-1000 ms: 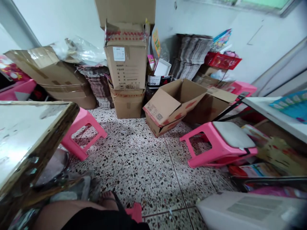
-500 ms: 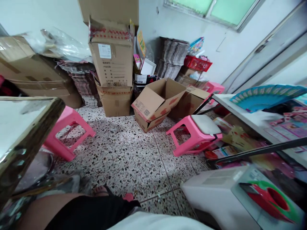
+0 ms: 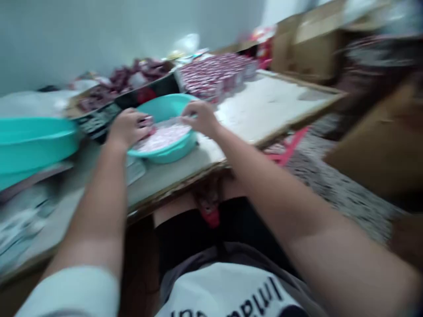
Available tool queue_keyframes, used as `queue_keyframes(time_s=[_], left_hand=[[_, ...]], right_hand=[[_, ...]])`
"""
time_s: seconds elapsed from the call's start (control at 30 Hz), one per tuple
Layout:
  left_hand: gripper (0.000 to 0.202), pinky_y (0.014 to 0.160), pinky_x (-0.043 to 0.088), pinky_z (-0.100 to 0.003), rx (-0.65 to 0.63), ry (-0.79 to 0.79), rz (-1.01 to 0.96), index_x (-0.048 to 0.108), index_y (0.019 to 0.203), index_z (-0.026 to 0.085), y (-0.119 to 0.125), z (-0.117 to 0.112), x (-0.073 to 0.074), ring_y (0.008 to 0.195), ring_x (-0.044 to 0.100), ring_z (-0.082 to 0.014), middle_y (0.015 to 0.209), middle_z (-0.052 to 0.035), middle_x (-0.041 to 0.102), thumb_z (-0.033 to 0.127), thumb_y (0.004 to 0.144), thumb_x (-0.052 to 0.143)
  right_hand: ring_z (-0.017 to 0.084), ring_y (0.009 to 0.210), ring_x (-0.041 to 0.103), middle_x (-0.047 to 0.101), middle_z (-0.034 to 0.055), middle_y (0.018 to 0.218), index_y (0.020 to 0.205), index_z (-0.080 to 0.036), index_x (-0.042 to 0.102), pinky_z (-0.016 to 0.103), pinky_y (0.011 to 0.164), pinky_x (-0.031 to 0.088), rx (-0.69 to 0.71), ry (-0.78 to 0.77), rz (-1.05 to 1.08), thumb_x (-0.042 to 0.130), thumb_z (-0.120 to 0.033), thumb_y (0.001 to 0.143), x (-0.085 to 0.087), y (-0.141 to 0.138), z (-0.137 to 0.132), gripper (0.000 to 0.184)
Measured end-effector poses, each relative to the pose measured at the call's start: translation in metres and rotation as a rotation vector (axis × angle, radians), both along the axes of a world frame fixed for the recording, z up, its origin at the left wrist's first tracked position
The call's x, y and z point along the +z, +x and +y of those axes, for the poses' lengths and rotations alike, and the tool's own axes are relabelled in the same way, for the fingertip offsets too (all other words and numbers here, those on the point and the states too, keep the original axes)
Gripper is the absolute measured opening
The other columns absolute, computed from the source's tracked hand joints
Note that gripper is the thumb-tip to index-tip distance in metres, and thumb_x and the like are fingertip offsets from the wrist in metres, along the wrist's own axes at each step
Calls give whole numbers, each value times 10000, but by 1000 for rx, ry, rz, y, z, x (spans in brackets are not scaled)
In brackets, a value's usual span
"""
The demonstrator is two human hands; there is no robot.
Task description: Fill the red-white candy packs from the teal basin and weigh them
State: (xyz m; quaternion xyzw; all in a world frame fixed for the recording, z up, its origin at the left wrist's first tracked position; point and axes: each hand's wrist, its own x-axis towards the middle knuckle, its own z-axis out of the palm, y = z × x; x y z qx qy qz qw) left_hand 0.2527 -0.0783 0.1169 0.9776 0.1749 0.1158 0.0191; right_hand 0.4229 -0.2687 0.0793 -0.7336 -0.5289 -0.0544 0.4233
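The picture is smeared by motion. A small teal basin (image 3: 172,152) sits near the front edge of a pale table (image 3: 264,105). A clear packet of pink and white items (image 3: 163,136) lies across the basin. My left hand (image 3: 127,127) is curled on the packet's left end. At the packet's right end, my right hand (image 3: 201,116) has its fingers bent down on the edge. Both forearms reach forward over my lap.
A bigger teal basin (image 3: 33,141) stands at the left. Behind the small basin are a dark tray of reddish items (image 3: 109,94) and a block of pink packets (image 3: 214,75). Cardboard boxes (image 3: 307,48) fill the right, and a pink stool (image 3: 291,145) is under the table.
The view has swung left from the floor, boxes and stools to the table. Both my hands have come into view, on the packet over the small basin.
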Motion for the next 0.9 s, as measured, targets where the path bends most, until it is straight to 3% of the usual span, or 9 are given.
queue_keyframes(time_s=[0.03,0.1,0.27,0.4,0.5,0.67,0.73,0.83,0.9], left_hand=[[444,1024,453,-400,63,35,-17,656,1268,142,-22,10,1,1091,551,-235,1232,-68,606,405,918,584],[445,1006,434,-345,102,83,-43,693,1227,165,-38,24,-3,1059,532,-217,1202,-44,624,386,864,562],[391,996,397,-309,135,121,-69,685,1166,192,-23,38,-20,1000,455,-158,1235,-22,617,326,815,575],[466,954,401,-337,158,11,-101,696,1169,211,-33,39,-20,966,455,-194,1167,-6,655,436,772,605],[618,922,383,-354,228,-97,-108,687,1187,220,-42,39,-20,907,410,-209,1101,-5,679,583,693,617],[714,932,340,-392,212,-142,-165,688,1182,220,-42,46,-25,965,406,-229,1156,-41,666,667,625,662],[722,913,336,-412,194,-160,-205,689,1182,261,-41,49,-28,989,425,-247,1156,-29,655,704,612,689],[840,923,334,-369,245,-181,-210,606,1241,240,-42,47,-32,980,330,-185,1159,12,644,810,631,690],[806,954,338,-357,311,-165,-171,534,1335,184,-46,41,-30,989,352,-180,1219,-10,627,722,747,652]], right_hand=[[123,867,634,716,80,947,895,-128,757,283,844,510,10,3,11,735,-185,850,0,-15,18,76],[94,806,611,726,101,900,890,-77,782,269,769,456,-41,-7,15,741,-194,819,-2,-30,33,143],[46,768,576,741,116,892,1004,8,782,297,673,360,-110,-36,7,691,-341,811,-3,-34,16,409],[64,835,612,731,133,922,767,47,748,338,677,345,-110,-106,-26,582,-534,797,-1,-40,13,605],[53,851,619,733,135,923,634,23,710,325,681,354,-99,-114,-43,600,-470,801,-3,-42,15,532],[89,891,644,735,145,960,695,41,740,297,678,371,-114,-132,-37,615,-451,796,0,-44,13,517],[112,913,647,734,153,989,748,36,750,310,687,374,-122,-211,-49,623,-456,777,5,-43,16,509],[139,966,639,726,129,1001,639,20,713,366,711,355,-159,-547,-160,515,-567,730,16,-35,32,626],[123,932,648,724,130,911,547,11,667,372,701,348,-134,-602,-240,444,-630,712,23,-33,51,698]])
